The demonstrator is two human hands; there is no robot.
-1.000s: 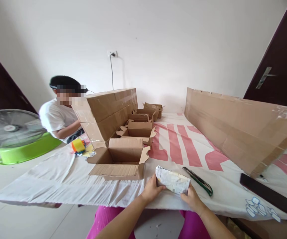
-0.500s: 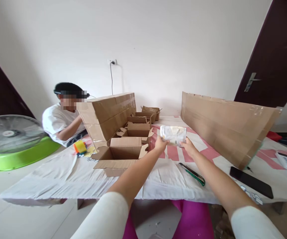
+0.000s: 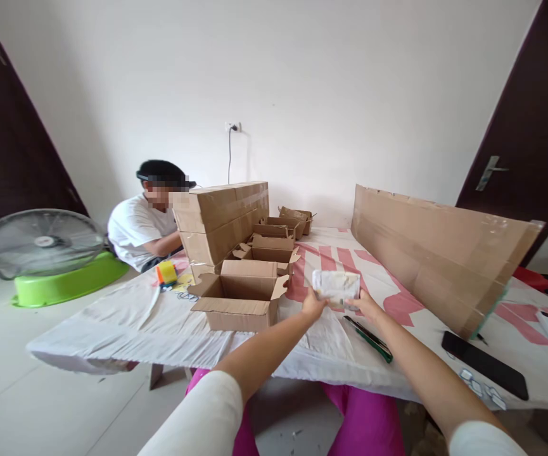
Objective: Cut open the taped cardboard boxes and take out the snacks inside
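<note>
A small white, wrapped packet (image 3: 336, 287) with faint yellowish marks is held just above the table cloth, between both hands. My left hand (image 3: 313, 305) grips its lower left corner, and my right hand (image 3: 367, 304) pinches its lower right side. Left of my hands stands an open cardboard box (image 3: 238, 307) with its flaps spread. Below my right hand lies a green and black utility knife (image 3: 369, 339). What the packet contains is hidden.
More open boxes (image 3: 274, 253) run back in a row beside a taped cardboard stack (image 3: 230, 215). A co-worker (image 3: 135, 228) sits behind it. A tall cardboard panel (image 3: 435, 247) stands at right, near a black phone (image 3: 485, 364). A yellow-orange item (image 3: 166, 273) lies left; a fan (image 3: 43, 244) stands beyond.
The view has shifted left, so most things appear further right. Both hands still hold the packet, now slightly lower in view. The co-worker's arm has lowered.
</note>
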